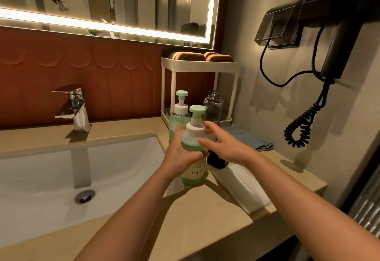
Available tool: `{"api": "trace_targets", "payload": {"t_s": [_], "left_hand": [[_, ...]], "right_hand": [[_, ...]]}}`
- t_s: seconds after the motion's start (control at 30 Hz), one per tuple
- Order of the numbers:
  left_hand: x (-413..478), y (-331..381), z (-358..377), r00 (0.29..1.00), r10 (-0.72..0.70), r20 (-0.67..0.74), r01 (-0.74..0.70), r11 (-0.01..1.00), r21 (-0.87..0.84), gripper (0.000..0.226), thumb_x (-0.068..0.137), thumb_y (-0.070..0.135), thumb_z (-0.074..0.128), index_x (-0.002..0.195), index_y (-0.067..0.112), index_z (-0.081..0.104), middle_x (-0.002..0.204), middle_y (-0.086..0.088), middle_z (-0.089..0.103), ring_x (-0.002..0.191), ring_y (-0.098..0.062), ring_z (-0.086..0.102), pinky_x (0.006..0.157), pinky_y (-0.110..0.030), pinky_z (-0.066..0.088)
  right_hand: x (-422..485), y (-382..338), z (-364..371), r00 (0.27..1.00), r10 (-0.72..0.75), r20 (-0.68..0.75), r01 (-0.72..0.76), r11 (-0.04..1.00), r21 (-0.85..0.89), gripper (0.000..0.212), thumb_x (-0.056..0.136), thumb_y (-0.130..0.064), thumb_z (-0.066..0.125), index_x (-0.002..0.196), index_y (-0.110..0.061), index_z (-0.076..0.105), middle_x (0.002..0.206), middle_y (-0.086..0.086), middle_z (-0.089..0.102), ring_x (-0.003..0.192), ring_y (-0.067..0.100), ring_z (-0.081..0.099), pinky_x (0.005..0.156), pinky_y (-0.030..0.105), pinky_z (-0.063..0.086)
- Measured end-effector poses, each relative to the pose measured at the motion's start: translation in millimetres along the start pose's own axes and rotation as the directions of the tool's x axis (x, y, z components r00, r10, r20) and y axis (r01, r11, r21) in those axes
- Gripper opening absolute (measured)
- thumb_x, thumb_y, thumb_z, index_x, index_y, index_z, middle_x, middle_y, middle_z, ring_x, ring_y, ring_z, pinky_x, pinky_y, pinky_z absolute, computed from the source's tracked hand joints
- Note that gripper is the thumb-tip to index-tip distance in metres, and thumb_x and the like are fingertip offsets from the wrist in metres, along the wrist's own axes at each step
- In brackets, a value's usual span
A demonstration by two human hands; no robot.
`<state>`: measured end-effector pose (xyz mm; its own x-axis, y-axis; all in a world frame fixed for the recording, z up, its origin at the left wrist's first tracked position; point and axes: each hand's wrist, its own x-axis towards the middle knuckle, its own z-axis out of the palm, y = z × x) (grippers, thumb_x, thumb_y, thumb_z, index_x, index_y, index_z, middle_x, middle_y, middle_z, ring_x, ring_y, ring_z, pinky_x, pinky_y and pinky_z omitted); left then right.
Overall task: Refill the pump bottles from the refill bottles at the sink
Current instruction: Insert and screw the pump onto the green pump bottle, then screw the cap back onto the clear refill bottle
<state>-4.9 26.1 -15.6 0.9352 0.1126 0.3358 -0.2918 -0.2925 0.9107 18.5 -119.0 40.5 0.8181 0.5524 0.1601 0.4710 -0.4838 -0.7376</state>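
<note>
A green pump bottle (194,170) with a white collar and green pump head stands on the counter right of the sink. My left hand (181,153) grips its body. My right hand (222,143) hovers beside its shoulder with relaxed, spread fingers near the white collar, holding nothing. A second green pump bottle (178,116) stands just behind. A dark bottle (217,161) sits behind my right hand, mostly hidden. A clear, capless bottle (213,104) stands on the lower shelf of the rack.
A white two-tier rack (197,65) holds brown towels on top. The sink (61,178) and chrome faucet (76,108) lie to the left. A blue cloth (250,139) and a white folded towel (242,188) lie on the counter. A wall hairdryer (337,34) hangs at right.
</note>
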Motion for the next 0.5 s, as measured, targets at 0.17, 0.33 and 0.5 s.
{"api": "trace_targets", "payload": {"t_s": [0.17, 0.33, 0.5], "left_hand": [[25.5, -8.5, -5.0, 0.999, -0.044, -0.005, 0.045, 0.998, 0.035, 0.075, 0.067, 0.023, 0.082, 0.126, 0.021, 0.036, 0.118, 0.002, 0.052, 0.114, -0.017, 0.051, 0.09, -0.035, 0.044], [45.8, -14.6, -8.2, 0.995, -0.092, -0.03, 0.095, 0.99, 0.103, 0.079, 0.064, 0.033, 0.082, 0.125, 0.025, 0.033, 0.127, -0.001, 0.045, 0.121, -0.021, 0.046, 0.099, -0.047, 0.044], [54.8, -23.6, -9.3, 0.993, -0.112, -0.047, 0.118, 0.98, 0.159, 0.085, 0.071, 0.043, 0.075, 0.135, 0.022, 0.024, 0.137, -0.002, 0.039, 0.128, -0.022, 0.041, 0.101, -0.048, 0.043]], "right_hand": [[6.7, 31.8, -19.0, 0.993, 0.088, -0.073, -0.094, 0.993, -0.073, 0.044, 0.094, -0.026, 0.052, 0.136, -0.02, 0.041, 0.135, 0.004, 0.048, 0.124, 0.017, 0.045, 0.095, 0.028, 0.038], [25.8, 54.3, -25.9, 0.942, 0.188, -0.279, -0.221, 0.971, -0.092, 0.054, 0.09, -0.031, 0.059, 0.136, -0.015, 0.038, 0.138, 0.008, 0.044, 0.125, 0.024, 0.044, 0.094, 0.034, 0.041], [54.2, 57.6, -33.2, 0.908, 0.183, -0.376, -0.204, 0.979, -0.016, 0.079, 0.084, -0.036, 0.066, 0.145, -0.02, 0.019, 0.151, 0.007, 0.027, 0.134, 0.027, 0.032, 0.103, 0.04, 0.035]]}}
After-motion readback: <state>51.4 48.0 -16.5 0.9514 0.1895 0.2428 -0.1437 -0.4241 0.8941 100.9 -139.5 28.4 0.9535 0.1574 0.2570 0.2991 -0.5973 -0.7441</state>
